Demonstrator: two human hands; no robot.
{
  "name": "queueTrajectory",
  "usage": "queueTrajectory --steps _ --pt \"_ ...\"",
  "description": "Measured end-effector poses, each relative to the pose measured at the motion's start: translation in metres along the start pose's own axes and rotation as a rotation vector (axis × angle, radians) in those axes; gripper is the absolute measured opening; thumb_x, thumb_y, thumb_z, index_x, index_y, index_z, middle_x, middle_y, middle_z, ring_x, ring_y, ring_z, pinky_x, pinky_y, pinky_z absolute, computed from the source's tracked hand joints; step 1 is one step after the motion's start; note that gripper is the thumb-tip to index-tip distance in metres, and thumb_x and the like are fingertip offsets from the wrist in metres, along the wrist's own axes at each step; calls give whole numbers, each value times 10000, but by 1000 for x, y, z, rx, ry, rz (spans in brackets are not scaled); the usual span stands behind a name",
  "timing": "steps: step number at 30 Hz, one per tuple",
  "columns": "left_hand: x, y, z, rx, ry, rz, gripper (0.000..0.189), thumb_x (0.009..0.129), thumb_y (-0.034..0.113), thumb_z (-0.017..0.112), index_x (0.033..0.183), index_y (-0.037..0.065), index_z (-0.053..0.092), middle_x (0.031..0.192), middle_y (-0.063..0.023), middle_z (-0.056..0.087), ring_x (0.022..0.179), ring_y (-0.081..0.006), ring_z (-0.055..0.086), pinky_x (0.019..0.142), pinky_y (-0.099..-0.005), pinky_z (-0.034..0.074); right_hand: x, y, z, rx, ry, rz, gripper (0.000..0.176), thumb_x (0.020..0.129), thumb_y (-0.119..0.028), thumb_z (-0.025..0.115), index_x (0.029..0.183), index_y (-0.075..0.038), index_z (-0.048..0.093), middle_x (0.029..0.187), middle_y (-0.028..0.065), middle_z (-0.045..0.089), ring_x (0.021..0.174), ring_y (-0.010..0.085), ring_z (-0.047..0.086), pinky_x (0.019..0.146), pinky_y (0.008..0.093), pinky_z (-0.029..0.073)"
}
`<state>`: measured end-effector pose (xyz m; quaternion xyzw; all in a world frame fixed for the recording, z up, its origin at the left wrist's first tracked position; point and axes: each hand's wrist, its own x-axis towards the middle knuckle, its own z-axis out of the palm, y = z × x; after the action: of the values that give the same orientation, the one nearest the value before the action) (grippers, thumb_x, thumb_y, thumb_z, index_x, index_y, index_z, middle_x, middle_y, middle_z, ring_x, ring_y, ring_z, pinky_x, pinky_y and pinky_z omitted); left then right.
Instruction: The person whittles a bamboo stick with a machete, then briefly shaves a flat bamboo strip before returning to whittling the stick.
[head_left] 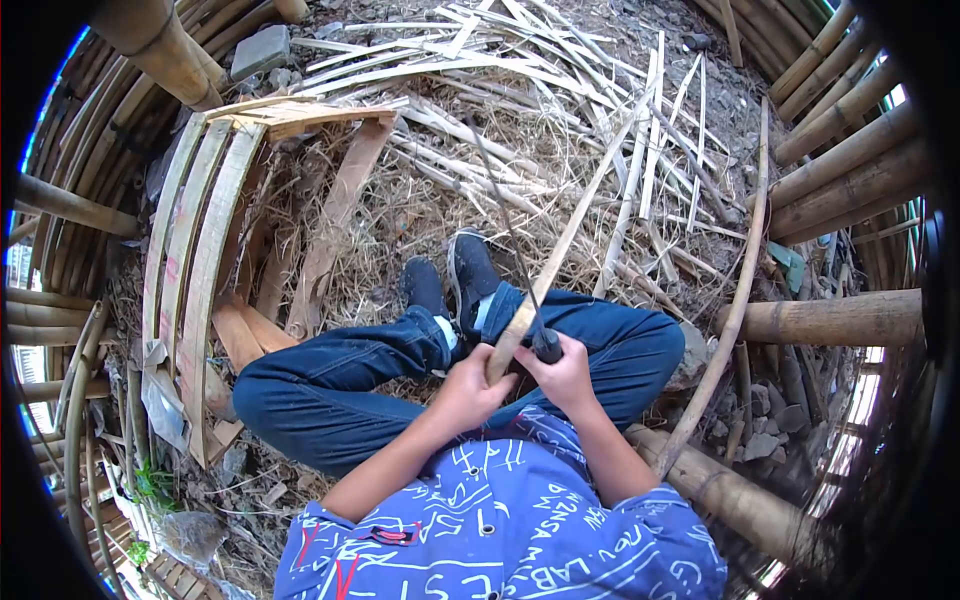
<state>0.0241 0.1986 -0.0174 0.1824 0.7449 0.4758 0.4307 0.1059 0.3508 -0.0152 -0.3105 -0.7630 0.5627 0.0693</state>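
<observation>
My left hand (472, 392) is closed around the near end of a long, flat bamboo strip (563, 245), which stretches away from me towards the upper right. Close beside it, my right hand (562, 376) grips the dark handle of a knife (546, 346). Its long, thin, dark blade points forward and crosses the strip just beyond my hands. Both hands are over my lap, between my crossed legs (350, 390) in blue jeans. Part of the handle is hidden inside the right hand.
Split bamboo strips (440, 70) lie in a loose pile ahead, among shavings. A slatted wooden crate (228, 200) stands on the left. Thick bamboo poles (830, 318) flank the right, and a long thin pole (745, 280) leans there. Stones (760, 440) lie nearby.
</observation>
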Motion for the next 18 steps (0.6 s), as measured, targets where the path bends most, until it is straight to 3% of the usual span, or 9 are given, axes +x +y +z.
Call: queueTrajectory --steps 3,6,7,8,10,12,15,17,18 --pt "18 -11 27 25 26 140 369 870 222 672 1090 -31 517 859 -247 650 830 -331 686 686 -407 503 -5 21 -4 98 53 94 251 758 -173 815 744 7 640 641 15 615 599 65 520 567 275 462" --pt "32 -14 36 -10 -27 167 372 881 224 656 1099 -29 491 836 -265 636 800 -372 680 673 -412 504 -4 36 -7 178 71 156 233 767 -137 804 725 -6 616 646 4 615 589 65 534 543 262 453" --pt "34 -14 37 -44 -29 162 358 886 208 648 1103 -23 480 792 -226 643 759 -332 683 651 -414 504 -1 39 -7 246 71 187 219 774 -113 793 726 -13 604 649 3 615 582 67 545 529 255 449" --pt "36 -8 30 -119 -101 78 366 868 184 668 1118 -14 487 858 -198 652 802 -261 674 688 -387 514 0 39 -6 244 70 197 219 774 -113 793 726 -13 604 649 3 615 582 67 545 529 255 449" --pt "39 -17 21 -160 -162 107 391 849 154 694 1146 -2 492 950 -165 644 872 -197 645 757 -354 518 3 38 -3 448 50 328 180 784 -63 760 749 -29 587 653 15 616 576 82 574 513 248 457" --pt "34 -20 7 -169 -232 134 467 844 107 702 1240 28 468 1048 -130 623 954 -197 633 832 -348 508 4 39 3 483 34 326 167 782 -35 739 781 -46 572 680 38 625 591 113 617 512 247 478" --pt "27 -28 -3 -211 -275 160 485 871 59 653 1302 59 429 1051 -113 616 961 -179 631 770 -319 523 3 37 13 634 37 448 180 776 -31 732 839 -54 564 765 76 662 644 159 668 526 266 494" --pt "18 -23 -10 -480 -294 -116 486 901 11 584 1344 89 403 1019 -75 602 888 -119 612 638 -262 507 1 38 20 647 28 476 188 780 -41 733 849 -61 559 783 88 672 654 160 664 537 265 495" --pt "16 -24 -13 -480 -291 -122 486 901 11 584 1344 89 403 1019 -75 602 888 -119 612 638 -262 507 0 39 23 656 26 496 196 783 -51 733 858 -69 553 801 99 681 663 161 660 547 263 496"
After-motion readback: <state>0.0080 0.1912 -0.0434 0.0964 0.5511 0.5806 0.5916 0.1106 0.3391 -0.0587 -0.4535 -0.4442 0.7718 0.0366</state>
